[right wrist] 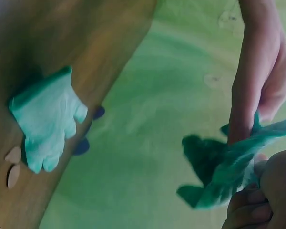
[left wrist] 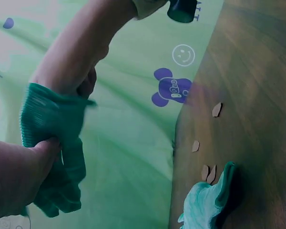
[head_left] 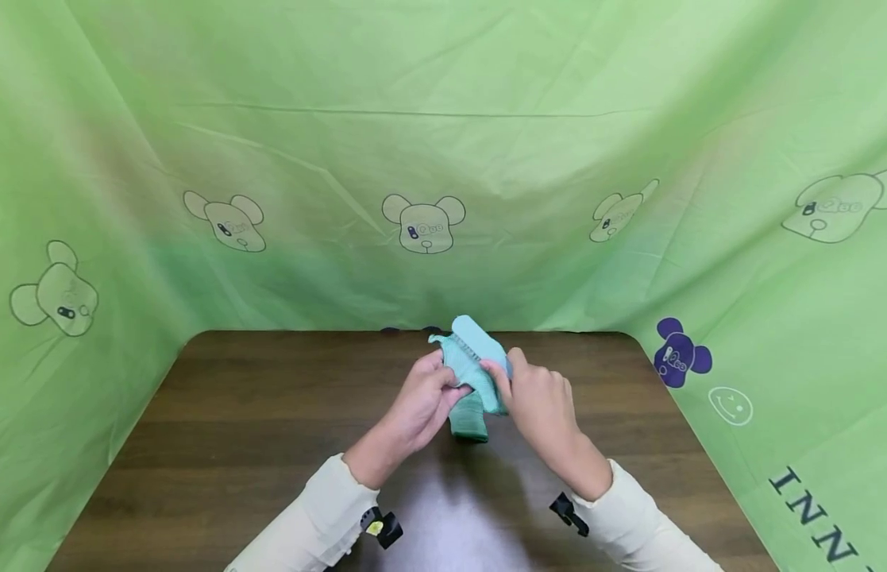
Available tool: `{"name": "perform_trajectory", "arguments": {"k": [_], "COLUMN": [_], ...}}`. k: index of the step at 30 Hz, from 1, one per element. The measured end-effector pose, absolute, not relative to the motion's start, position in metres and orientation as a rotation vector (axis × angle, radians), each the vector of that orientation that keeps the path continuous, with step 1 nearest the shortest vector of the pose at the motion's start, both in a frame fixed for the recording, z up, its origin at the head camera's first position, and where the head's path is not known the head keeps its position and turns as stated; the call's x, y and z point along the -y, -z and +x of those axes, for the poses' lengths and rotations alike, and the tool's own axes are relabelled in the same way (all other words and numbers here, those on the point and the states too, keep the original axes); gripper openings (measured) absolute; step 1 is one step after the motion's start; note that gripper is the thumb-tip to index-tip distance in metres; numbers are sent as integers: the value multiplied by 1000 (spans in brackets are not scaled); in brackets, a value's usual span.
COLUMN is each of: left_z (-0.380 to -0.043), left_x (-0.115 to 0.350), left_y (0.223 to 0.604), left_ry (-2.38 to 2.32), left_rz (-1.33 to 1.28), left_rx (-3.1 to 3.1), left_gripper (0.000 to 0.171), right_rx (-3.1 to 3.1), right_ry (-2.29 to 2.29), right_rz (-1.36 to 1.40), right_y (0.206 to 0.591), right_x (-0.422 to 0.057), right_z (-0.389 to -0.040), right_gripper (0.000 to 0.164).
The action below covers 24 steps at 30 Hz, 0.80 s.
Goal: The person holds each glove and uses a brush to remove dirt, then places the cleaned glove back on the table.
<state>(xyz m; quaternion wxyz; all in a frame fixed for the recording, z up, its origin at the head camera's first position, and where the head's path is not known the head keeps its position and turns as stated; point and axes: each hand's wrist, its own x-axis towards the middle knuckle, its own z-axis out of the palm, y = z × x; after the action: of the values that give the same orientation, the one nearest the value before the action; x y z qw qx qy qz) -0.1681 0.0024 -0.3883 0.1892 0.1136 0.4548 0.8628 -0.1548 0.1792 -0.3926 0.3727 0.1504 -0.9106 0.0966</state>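
A teal knit glove (head_left: pixel 460 361) is held between both hands above the table, its loose fingers hanging in the left wrist view. My left hand (head_left: pixel 427 393) pinches one side of it, thumb on the fabric. From the other side my right hand (head_left: pixel 543 401) grips the glove, thumb on top and the other fingers curled behind. In the left wrist view the cuff (left wrist: pixel 57 100) covers part of the right hand. Another green glove (right wrist: pixel 47 119) lies on the table, cuff toward me; the held one partly hides it in the head view.
On the brown wooden table (head_left: pixel 271 421) lie several small tan flat pieces (left wrist: pixel 217 109) near the lying glove. A green printed cloth (head_left: pixel 429 151) stands along the back and both sides. Black straps (head_left: pixel 382 527) sit at the white sleeves.
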Motion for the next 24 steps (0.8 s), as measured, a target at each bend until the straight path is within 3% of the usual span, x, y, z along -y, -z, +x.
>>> {"name": "perform_trajectory", "arguments": {"k": [12, 19, 24], "left_z": [-170, -172, -171], "left_x": [-2, -2, -2], "left_y": [389, 383, 384], "left_ry": [-2462, -2473, -2438], "left_rz": [283, 317, 330], "left_rx": [-1255, -1241, -1273], "left_gripper": [67, 71, 73], "right_rx": [2541, 2453, 2373], "right_ry": [-533, -433, -330], "right_rz": [224, 519, 411], "right_y": [380, 384, 388], "right_x": [-191, -176, -180], "right_z": [-159, -146, -155], "right_gripper": [42, 63, 61]}}
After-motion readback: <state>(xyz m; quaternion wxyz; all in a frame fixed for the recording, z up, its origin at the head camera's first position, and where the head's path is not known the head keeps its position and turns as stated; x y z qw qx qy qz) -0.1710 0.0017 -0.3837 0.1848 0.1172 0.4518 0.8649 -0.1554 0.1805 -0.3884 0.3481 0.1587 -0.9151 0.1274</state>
